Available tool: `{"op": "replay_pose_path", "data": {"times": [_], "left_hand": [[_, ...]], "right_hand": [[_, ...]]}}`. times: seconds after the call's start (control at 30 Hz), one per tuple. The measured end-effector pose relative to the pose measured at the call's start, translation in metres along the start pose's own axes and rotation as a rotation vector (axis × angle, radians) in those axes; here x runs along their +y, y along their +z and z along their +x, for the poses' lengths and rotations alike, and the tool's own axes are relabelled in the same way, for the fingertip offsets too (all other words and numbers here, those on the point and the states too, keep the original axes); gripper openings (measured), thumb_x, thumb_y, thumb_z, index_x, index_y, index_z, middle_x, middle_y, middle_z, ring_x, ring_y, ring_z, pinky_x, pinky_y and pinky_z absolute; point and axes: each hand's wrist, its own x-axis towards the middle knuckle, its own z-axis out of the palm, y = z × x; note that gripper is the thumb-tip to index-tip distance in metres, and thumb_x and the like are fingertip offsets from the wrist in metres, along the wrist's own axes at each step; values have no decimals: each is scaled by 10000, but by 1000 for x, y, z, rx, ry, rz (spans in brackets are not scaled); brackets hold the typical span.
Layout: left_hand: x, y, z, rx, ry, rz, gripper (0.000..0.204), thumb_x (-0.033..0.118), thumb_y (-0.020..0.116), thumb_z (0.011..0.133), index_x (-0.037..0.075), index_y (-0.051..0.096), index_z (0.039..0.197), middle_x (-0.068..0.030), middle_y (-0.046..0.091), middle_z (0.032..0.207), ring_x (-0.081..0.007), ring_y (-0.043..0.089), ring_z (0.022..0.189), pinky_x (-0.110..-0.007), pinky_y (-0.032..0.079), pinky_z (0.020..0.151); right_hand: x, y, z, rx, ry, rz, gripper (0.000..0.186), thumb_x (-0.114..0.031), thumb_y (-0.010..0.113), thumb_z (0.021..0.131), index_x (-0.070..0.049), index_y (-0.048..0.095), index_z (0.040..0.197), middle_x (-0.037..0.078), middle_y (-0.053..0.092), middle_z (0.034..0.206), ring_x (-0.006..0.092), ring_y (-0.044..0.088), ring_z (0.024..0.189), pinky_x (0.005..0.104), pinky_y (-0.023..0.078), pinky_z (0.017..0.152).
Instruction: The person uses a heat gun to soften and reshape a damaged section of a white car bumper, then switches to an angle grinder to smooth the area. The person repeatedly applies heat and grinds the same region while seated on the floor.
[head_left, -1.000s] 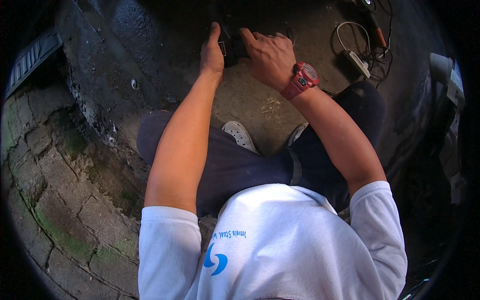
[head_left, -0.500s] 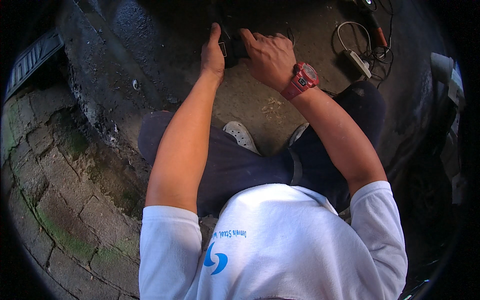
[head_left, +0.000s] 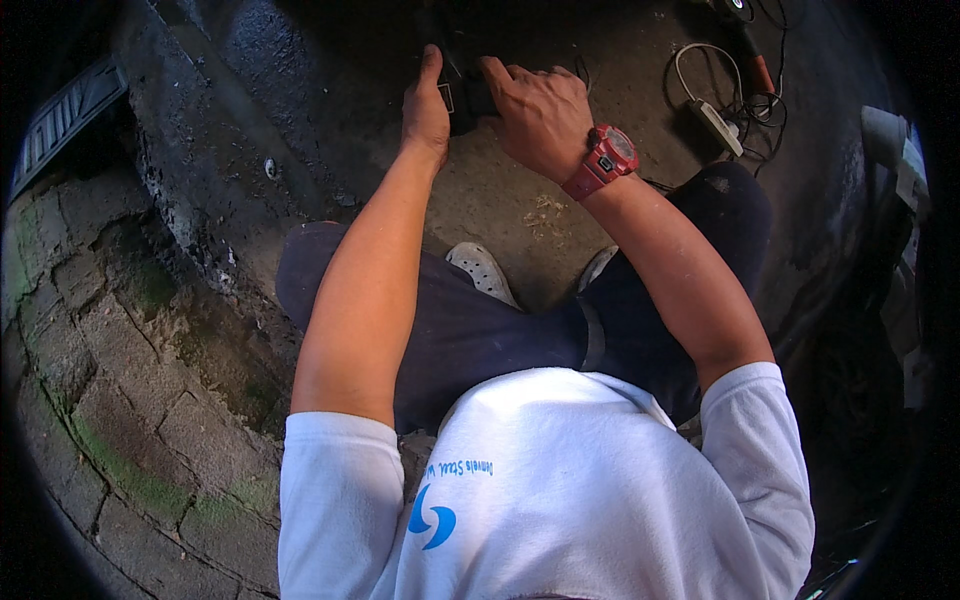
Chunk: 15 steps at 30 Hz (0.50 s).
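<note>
Far in front of me, both hands meet at a dark, blocky object (head_left: 465,108) whose kind I cannot make out in the shadow. My left hand (head_left: 427,115) holds its left side, thumb pointing up and away; the other fingers are hidden. A small rectangle with a pale outline shows on the object beside that palm. From the right, my right hand (head_left: 545,115) closes on it with bent fingers, knuckles up. A red wristwatch (head_left: 608,160) sits on my right wrist.
Right of my hands, a white power strip (head_left: 715,128) lies among tangled cords, near a dark tool with an orange-red part (head_left: 762,75). A slatted grate (head_left: 70,120) stands at far left, above mossy stone paving (head_left: 150,400). My knees are spread, with pale clogs (head_left: 480,270) between them.
</note>
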Motion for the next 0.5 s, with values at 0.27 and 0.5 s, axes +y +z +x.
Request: {"op": "replay_pose_path", "data": {"times": [0.27, 0.5], "left_hand": [[0, 0, 0, -6, -12, 2, 900, 726, 597, 1005, -39, 581, 1480, -121, 662, 1350, -223, 608, 1224, -351, 423, 1108], [2, 1, -2, -13, 0, -10, 883, 730, 603, 1000, -30, 609, 1450, -104, 684, 1302, -209, 625, 1182, -352, 439, 1082]], "right_hand": [[-1, -3, 0, -11, -1, 23, 611, -251, 845, 861, -68, 555, 1367, 108, 747, 954, 313, 764, 855, 463, 556, 785], [-2, -3, 0, -23, 17, 11, 658, -284, 871, 848, -83, 546, 1383, 88, 737, 944, 305, 756, 862, 467, 557, 791]]}}
